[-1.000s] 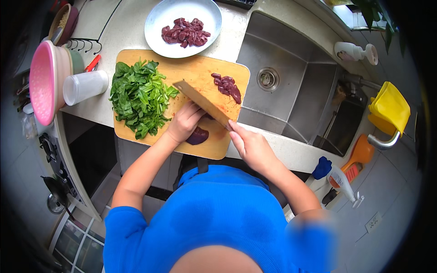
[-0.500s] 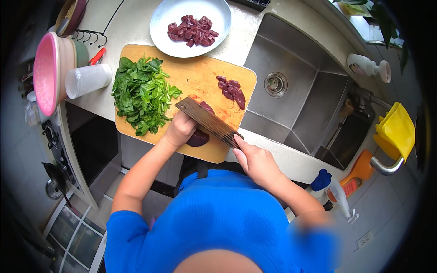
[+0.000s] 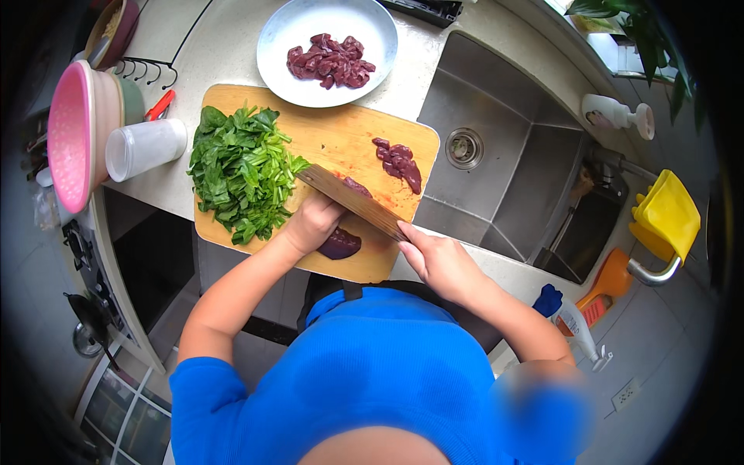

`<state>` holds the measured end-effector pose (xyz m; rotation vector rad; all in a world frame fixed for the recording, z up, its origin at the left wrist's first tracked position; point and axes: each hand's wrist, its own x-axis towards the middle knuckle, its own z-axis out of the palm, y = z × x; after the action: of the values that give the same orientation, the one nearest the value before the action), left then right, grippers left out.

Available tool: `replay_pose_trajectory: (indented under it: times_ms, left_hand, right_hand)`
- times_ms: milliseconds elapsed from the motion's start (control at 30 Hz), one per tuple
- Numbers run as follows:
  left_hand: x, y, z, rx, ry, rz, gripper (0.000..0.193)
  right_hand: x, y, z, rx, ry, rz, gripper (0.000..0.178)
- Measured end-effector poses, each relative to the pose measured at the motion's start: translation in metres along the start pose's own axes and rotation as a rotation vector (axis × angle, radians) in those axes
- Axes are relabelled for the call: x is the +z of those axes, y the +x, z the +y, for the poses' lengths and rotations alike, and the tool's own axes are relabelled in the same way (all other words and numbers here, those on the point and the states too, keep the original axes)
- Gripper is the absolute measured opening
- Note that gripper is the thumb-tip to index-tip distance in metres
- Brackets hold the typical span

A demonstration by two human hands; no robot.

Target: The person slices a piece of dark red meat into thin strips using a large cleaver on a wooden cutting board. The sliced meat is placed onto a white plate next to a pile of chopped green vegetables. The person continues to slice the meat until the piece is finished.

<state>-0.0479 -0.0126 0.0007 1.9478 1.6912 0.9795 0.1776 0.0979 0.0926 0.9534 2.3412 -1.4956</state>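
Note:
A wide cleaver [image 3: 353, 200] slants across the wooden cutting board [image 3: 333, 143], its handle end in my closed right hand [image 3: 440, 267]. Against the near side of the blade, my left hand [image 3: 312, 225] is curled with fingers bent over a dark red piece of liver [image 3: 339, 245]. The fingertips and the cutting edge are partly hidden. Just beyond the blade lies a small cut piece [image 3: 356, 186]. More liver slices [image 3: 399, 164] rest at the board's right side, and a heap of chopped leafy greens [image 3: 240, 174] covers its left.
Beyond the board stands a white plate [image 3: 271, 46] with liver pieces [image 3: 331, 62]. A steel sink [image 3: 496, 139] is at the right, with yellow gloves [image 3: 666, 213] past it. At left are a translucent container [image 3: 147, 149], a pink basin [image 3: 68, 136] and a red-handled tool [image 3: 160, 105].
The cleaver's blade has tipped more upright and looks narrower. Both hands keep their holds, and the whole view has shifted slightly.

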Motion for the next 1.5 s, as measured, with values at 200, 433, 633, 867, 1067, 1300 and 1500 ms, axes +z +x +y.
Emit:
replay_pose_trajectory:
  times_ms: [200, 433, 633, 867, 1067, 1300, 1500]
  left_hand:
    - [-0.001, 0.002, 0.002, -0.013, 0.018, -0.037, 0.030]
    - [0.003, 0.000, 0.000, -0.019, 0.006, -0.055, 0.033]
    - [0.003, 0.001, 0.006, -0.023, 0.061, -0.085, 0.029]
    - [0.007, 0.010, 0.013, 0.006, 0.051, -0.049, 0.023]
    - [0.004, 0.009, 0.014, 0.000, 0.085, -0.039, 0.025]
    - [0.004, 0.006, 0.018, -0.052, 0.065, -0.063, 0.030]
    - [0.012, -0.007, 0.016, -0.063, 0.031, -0.119, 0.030]
  right_hand:
    - [0.005, 0.041, -0.011, -0.032, -0.004, -0.026, 0.040]
    - [-0.004, 0.006, 0.013, 0.047, -0.014, -0.088, 0.040]
    - [0.000, 0.037, -0.004, 0.029, 0.023, -0.067, 0.038]
    - [-0.014, -0.005, 0.026, 0.121, 0.129, -0.025, 0.037]
    - [-0.009, -0.020, 0.021, 0.003, 0.160, 0.208, 0.039]
    - [0.022, -0.021, 0.020, 0.015, -0.045, 0.143, 0.041]
    - [0.027, 0.030, -0.020, 0.089, -0.069, 0.067, 0.038]
